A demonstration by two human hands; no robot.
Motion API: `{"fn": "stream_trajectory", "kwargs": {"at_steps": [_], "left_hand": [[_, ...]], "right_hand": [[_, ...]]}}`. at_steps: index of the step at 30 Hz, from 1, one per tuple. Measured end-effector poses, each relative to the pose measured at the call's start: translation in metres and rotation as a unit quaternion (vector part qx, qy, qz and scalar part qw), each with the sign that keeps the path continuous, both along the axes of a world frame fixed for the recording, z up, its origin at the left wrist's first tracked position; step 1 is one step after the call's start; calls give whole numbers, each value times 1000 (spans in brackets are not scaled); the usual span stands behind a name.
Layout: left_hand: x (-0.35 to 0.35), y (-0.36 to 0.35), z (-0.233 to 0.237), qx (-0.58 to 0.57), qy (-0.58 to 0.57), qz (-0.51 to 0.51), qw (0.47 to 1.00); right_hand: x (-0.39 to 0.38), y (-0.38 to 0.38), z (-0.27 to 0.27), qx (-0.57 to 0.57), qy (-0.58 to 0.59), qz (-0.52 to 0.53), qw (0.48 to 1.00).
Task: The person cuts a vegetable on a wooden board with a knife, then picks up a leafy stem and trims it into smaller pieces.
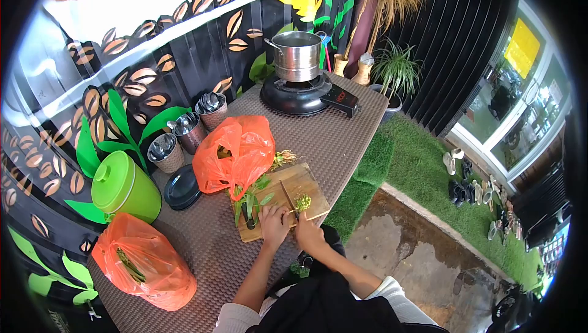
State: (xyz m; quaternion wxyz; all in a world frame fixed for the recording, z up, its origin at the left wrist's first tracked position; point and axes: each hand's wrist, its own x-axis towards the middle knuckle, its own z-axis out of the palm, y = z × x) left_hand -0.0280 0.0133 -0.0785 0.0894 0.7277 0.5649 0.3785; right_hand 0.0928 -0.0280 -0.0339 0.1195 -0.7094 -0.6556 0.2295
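A wooden cutting board (303,180) lies on the brown mat-covered table (343,137). Leafy green stems (250,201) lie across the board's left part, and a small pile of chopped greens (303,201) sits near its right edge. My left hand (274,223) presses down on the stems at the board's near edge. My right hand (306,232) grips a knife (288,197) whose blade points away from me over the board, between the stems and the chopped pile.
An orange plastic bag (236,152) with greens sits behind the board, another orange bag (144,265) at the near left. A green lidded bin (122,186), black plates (182,187), cutlery cups (187,131) and a steel pot (297,54) on a stove (300,95) stand further back. Grass lies right.
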Motion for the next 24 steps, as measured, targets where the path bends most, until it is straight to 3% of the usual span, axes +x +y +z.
{"fn": "stream_trajectory", "kwargs": {"at_steps": [24], "left_hand": [[-2, -1, 2, -5, -7, -16, 1000]], "right_hand": [[-8, -4, -2, -24, 24, -12, 999]]}}
